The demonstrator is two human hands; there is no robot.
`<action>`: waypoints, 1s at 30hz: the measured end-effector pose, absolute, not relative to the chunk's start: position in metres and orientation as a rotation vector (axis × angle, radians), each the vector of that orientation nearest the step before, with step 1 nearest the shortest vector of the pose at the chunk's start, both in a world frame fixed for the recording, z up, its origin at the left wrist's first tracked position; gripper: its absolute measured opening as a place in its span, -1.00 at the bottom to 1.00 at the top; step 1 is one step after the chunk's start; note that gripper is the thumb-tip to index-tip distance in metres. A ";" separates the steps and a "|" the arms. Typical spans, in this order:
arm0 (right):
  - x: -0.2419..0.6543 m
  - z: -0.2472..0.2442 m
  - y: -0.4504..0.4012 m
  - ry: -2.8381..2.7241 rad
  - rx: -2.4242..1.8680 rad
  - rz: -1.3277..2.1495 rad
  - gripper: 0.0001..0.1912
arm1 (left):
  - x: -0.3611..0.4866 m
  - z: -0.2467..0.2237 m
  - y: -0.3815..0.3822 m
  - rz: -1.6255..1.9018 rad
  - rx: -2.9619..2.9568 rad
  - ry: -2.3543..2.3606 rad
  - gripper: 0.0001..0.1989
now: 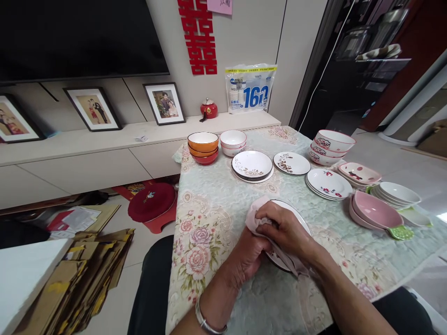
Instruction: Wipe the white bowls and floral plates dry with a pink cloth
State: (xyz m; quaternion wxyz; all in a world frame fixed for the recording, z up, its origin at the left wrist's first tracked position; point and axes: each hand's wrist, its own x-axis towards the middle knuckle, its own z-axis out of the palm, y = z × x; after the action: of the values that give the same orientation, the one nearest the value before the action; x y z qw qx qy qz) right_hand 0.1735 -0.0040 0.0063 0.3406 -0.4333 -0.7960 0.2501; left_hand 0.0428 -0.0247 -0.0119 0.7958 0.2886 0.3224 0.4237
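Observation:
Near the front of the table, a white plate with a dark rim [296,215] is partly hidden behind my hands. A pale pinkish cloth [256,211] is bunched over its left edge and trails down across it. My right hand [284,228] has its fingers curled over the cloth, pressing it at the plate. Below it, my left hand [249,251] is closed around the plate's near left side, with cloth against its fingers. A stack of flower-patterned plates [252,164] lies just beyond, beside a single brown-flowered plate [292,163].
Orange and red bowls [203,139] and white bowls [233,138] stand at the back. To the right are red-flowered plates [328,183], patterned bowls [333,140], pink handled bowls [377,209] and small white bowls [398,191]. Flattened cardboard [80,274] and a red stool [152,202] are left of the table.

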 end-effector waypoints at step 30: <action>0.214 -0.022 0.015 -1.954 -1.739 0.279 -0.70 | 0.039 -0.007 -0.023 0.835 0.581 0.708 -0.29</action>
State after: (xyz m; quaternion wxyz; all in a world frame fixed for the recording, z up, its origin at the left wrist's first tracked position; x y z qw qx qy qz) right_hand 0.2144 0.0148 -0.0218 0.2528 -0.6396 -0.7186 0.1027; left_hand 0.0393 -0.0234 -0.0072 0.8141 0.2720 0.3318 0.3914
